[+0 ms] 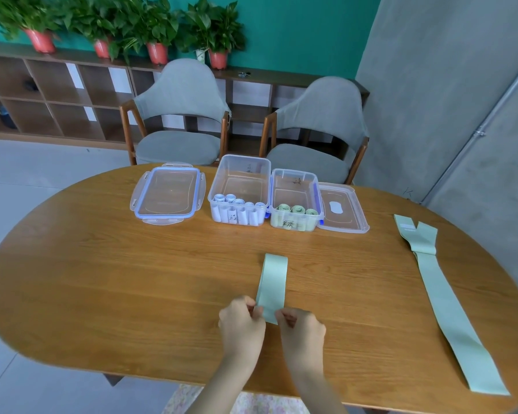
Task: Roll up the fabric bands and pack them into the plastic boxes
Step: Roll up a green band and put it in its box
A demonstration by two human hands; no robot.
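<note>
The green band (pixel 272 286) lies at the table's (pixel 102 279) near middle, long axis running from 6 toward 12 o'clock. The left hand (pixel 241 325) and right hand (pixel 301 331) pinch its near end with curled fingers. Two boxes stand at 12: the left box (pixel 239 177) holds five white rolls, the right box (pixel 296 186) three green. A longer green band (pixel 443 300) lies at 3 o'clock.

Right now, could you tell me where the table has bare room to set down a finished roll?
Bare wood spans the left half of the table, and between the boxes and hands. Crowded: the far box row and the right edge, where long bands lie.
</note>
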